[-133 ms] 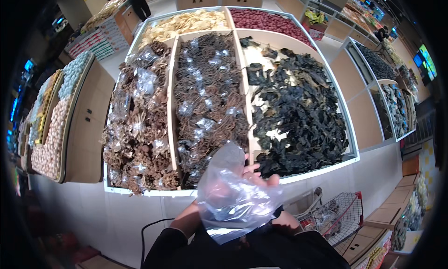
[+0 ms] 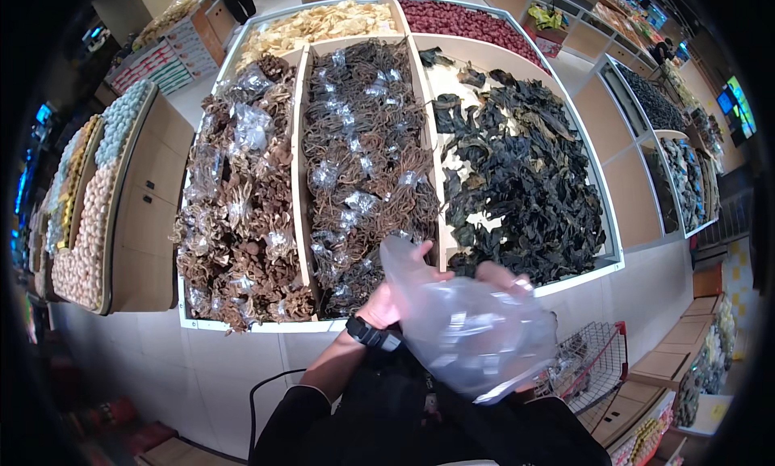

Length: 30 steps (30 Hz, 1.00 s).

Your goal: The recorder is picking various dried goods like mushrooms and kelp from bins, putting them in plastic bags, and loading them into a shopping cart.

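I'm watching a clear bag (image 2: 476,337) bulging toward the right, up at the near edge of the display (image 2: 315,327). The left hand (image 2: 385,306) is touching the bag's left side, a dark watch (image 2: 373,334) sitting at its wrist; a couple of its fingertips are poking out past the bag, a little apart, but I can't tell whether the others are closing on it. The right hand (image 2: 504,278) is mostly hiding behind the bag, its blurred fingers showing at the far side, and I can't tell whether they're clamping it. Brown clumps (image 2: 242,256) are filling the display's left, stringy bundles (image 2: 363,159) its middle and black leaves (image 2: 525,167) its right, while yellow slices (image 2: 323,22) and red fruit (image 2: 468,23) are lying at the far end. A cart (image 2: 593,349) is standing near, on the right, and eggs (image 2: 85,240) are covering a stand (image 2: 149,224) on the left
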Each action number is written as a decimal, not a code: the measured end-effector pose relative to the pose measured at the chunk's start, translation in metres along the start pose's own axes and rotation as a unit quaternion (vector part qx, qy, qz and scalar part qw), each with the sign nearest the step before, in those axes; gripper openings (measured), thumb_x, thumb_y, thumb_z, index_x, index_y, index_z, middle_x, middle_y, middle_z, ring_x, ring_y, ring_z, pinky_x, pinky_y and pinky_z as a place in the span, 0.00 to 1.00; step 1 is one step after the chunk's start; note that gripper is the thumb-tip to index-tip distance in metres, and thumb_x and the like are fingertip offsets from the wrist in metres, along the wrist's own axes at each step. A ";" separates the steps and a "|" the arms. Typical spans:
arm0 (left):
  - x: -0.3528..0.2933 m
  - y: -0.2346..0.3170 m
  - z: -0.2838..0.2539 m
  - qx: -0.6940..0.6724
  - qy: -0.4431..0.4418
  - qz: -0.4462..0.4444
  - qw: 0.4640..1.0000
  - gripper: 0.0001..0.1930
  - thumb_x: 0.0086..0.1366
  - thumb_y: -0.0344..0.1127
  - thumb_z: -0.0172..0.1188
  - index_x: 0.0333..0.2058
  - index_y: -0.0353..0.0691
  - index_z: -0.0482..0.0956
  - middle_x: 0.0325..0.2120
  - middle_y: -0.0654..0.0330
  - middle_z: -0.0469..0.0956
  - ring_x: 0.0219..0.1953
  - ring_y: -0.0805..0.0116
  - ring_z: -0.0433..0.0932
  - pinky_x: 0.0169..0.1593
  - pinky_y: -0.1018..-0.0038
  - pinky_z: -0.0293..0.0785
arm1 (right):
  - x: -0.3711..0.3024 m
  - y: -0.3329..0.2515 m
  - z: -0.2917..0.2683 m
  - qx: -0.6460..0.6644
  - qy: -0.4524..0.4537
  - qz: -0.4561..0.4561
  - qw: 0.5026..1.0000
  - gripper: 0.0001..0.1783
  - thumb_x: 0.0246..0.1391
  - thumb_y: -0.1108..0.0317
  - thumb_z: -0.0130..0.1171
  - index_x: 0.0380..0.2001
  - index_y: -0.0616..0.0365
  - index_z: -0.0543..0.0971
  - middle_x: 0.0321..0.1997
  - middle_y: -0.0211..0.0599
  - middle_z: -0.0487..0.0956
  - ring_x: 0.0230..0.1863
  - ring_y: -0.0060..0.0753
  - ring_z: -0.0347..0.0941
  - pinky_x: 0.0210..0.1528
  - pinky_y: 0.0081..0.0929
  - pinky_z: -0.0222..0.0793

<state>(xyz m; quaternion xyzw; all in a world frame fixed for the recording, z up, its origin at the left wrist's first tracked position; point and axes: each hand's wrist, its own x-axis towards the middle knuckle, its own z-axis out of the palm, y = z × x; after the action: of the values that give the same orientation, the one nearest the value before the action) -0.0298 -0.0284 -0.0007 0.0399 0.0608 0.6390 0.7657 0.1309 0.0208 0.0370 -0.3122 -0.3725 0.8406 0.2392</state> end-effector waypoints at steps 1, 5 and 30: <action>-0.004 0.005 0.008 0.019 -0.044 0.049 0.998 0.38 0.59 0.32 0.58 0.64 0.44 0.45 0.58 0.48 0.60 0.55 0.54 0.67 0.57 0.63 0.65 | -0.011 0.000 -0.021 0.070 -0.012 -0.056 0.996 0.22 0.55 0.61 0.49 0.52 0.60 0.67 0.50 0.36 0.72 0.46 0.32 0.71 0.48 0.28 0.69; -0.028 0.037 0.013 0.041 0.043 0.106 0.993 0.19 0.59 0.26 0.56 0.50 0.35 0.70 0.46 0.54 0.73 0.46 0.66 0.73 0.51 0.70 0.69 | -0.039 -0.038 -0.151 0.344 -0.068 -0.281 0.893 0.22 0.57 0.61 0.44 0.49 0.67 0.67 0.47 0.44 0.73 0.45 0.38 0.72 0.49 0.36 0.70; -0.025 0.021 0.061 0.434 0.198 0.163 0.863 0.06 0.62 0.30 0.57 0.32 0.33 0.79 0.27 0.62 0.78 0.28 0.80 0.72 0.35 0.82 0.68 | -0.002 -0.058 0.053 -0.415 0.072 -0.294 0.858 0.13 0.47 0.76 0.60 0.40 0.61 0.75 0.39 0.35 0.72 0.34 0.24 0.70 0.29 0.18 0.67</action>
<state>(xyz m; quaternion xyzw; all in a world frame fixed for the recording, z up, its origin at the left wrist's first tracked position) -0.0459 -0.0482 0.0635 0.2504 0.4753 0.6579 0.5278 0.1049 0.0290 0.1109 -0.3179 -0.7431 0.4739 0.3496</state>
